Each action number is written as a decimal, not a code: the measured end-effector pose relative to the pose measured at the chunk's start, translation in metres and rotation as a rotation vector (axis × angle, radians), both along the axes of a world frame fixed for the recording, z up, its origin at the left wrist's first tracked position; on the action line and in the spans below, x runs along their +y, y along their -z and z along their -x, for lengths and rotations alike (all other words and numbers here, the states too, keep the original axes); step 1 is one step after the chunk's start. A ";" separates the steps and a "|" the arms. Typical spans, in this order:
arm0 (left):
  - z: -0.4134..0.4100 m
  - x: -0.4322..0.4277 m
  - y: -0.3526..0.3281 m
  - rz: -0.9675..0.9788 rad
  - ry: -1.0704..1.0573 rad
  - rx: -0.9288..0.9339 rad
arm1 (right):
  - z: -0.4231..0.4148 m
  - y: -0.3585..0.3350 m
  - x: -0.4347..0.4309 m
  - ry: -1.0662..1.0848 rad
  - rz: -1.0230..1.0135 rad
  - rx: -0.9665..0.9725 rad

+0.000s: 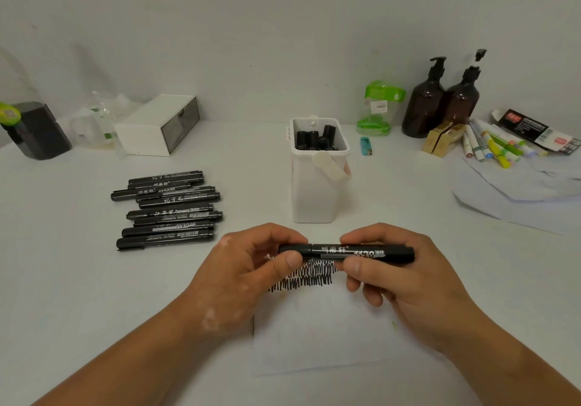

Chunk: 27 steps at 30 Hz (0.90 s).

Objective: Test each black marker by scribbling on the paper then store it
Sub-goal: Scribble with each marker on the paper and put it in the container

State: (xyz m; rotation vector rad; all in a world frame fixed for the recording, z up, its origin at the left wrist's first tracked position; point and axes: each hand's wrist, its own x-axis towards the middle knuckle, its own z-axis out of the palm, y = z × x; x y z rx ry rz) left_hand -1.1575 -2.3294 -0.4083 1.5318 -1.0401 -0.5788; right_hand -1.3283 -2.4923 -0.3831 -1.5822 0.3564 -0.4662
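Observation:
A black marker [330, 251] lies level between both hands above a white paper [330, 336] that bears black scribbles [311, 275]. My left hand [248, 267] pinches its cap end. Around the barrel, my right hand [386, 276] grips with thumb and fingers. The cap sits on the marker. Behind them stands a white holder [314, 198] with several black markers [316, 140] upright inside. Several more black markers [168, 209] lie in a pile on the table to the left.
A white drawer box [157, 126] and a dark container [34, 129] stand at the back left. Back right are a green-capped jar [379, 108], two brown pump bottles [440, 104], a blue lighter [365, 146], coloured pens [493, 144] and loose paper sheets [522, 192].

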 end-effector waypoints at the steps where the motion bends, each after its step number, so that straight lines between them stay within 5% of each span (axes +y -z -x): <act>1: 0.001 0.000 0.000 0.016 0.020 0.041 | 0.000 0.000 0.001 -0.001 -0.002 0.000; 12: 0.010 -0.003 -0.009 0.125 0.056 0.243 | -0.001 0.000 0.004 0.045 -0.084 -0.045; 27: 0.013 -0.004 -0.012 0.164 0.015 0.196 | -0.006 0.001 0.010 0.033 -0.175 -0.102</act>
